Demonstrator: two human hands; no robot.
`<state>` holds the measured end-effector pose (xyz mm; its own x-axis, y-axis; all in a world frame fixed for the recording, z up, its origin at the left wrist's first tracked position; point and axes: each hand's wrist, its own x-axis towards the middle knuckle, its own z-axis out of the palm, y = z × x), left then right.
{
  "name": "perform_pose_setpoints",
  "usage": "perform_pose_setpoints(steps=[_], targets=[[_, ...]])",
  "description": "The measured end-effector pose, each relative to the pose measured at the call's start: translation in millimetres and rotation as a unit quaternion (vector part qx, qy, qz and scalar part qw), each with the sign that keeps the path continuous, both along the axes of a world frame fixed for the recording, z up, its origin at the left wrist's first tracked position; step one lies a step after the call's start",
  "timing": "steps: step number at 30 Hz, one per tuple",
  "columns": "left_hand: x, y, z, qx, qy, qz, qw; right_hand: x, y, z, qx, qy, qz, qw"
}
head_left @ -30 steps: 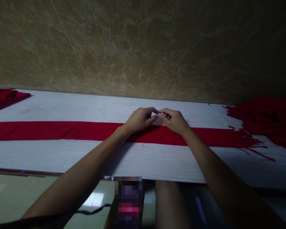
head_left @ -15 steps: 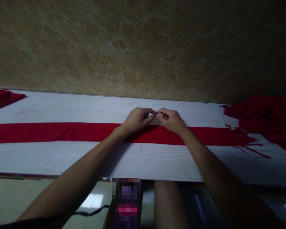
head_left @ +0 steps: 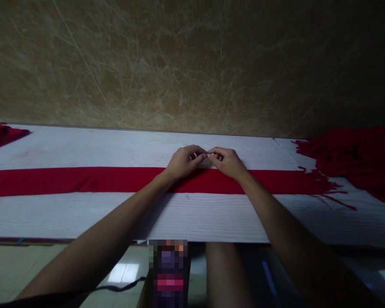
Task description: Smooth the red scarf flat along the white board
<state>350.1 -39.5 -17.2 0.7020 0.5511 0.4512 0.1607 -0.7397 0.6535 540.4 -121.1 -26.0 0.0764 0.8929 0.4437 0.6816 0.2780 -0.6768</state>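
A long red fringed scarf [head_left: 115, 179] lies flat in a narrow strip across the white table [head_left: 93, 218], its fringe at the right end. Above its middle, my left hand [head_left: 186, 161] and my right hand [head_left: 225, 161] meet fingertip to fingertip, just past the scarf's far edge. Thumb and forefinger of each hand are pinched together. Whatever lies between the fingertips is too small to make out. My forearms cross over the scarf and hide parts of it.
A heap of red fringed cloth [head_left: 356, 158] lies at the table's right end. More red cloth [head_left: 6, 136] sits at the far left. A brown marbled wall [head_left: 179, 68] rises behind the table. Below the near edge are tiled floor [head_left: 16, 269] and a dark cord [head_left: 122, 287].
The view has shifted slightly, so the scarf and cloths appear a little further left. My hands stay pinched together in nearly the same place, with small finger movements.
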Motion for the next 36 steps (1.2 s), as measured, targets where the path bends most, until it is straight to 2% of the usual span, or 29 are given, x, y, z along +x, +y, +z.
perform_pose_setpoints(steps=[4, 6, 10, 13, 18, 21, 25, 28, 30, 33, 36], targets=[[2, 2, -2.2, -0.026, -0.022, 0.037, 0.999, 5, 2, -2.3, 0.001, 0.008, -0.017, 1.000], [2, 6, -2.6, -0.069, -0.042, 0.049, 0.995, 7, 2, -3.4, -0.004, 0.015, -0.024, 1.000], [1, 14, -4.4, -0.160, -0.092, 0.044, 0.982, 11, 3, -5.8, -0.016, 0.041, -0.036, 0.998], [-1, 16, -3.3, -0.174, -0.107, 0.050, 0.978, 13, 3, -4.4, -0.011, 0.041, -0.037, 0.998], [2, -9, 6.6, -0.095, -0.134, 0.067, 0.984, -6, -5, 9.5, 0.107, -0.003, -0.044, 0.993], [14, -34, 9.3, -0.128, -0.220, 0.064, 0.965, -35, -14, 13.9, 0.148, 0.099, -0.063, 0.982], [30, -57, 4.9, -0.218, -0.256, 0.065, 0.940, -68, -16, 4.2, 0.092, 0.277, -0.072, 0.954], [35, -63, 1.1, -0.273, -0.218, 0.047, 0.936, -73, -12, -5.8, 0.028, 0.326, -0.075, 0.942], [35, -64, -0.3, -0.289, -0.198, 0.040, 0.936, -72, -10, -9.9, 0.014, 0.342, -0.082, 0.936], [32, -66, -0.8, -0.269, -0.182, 0.032, 0.945, -69, -12, -13.1, 0.020, 0.355, -0.087, 0.931], [25, -67, 1.2, -0.189, -0.146, 0.008, 0.971, -69, -13, -15.6, 0.010, 0.353, -0.085, 0.932]])
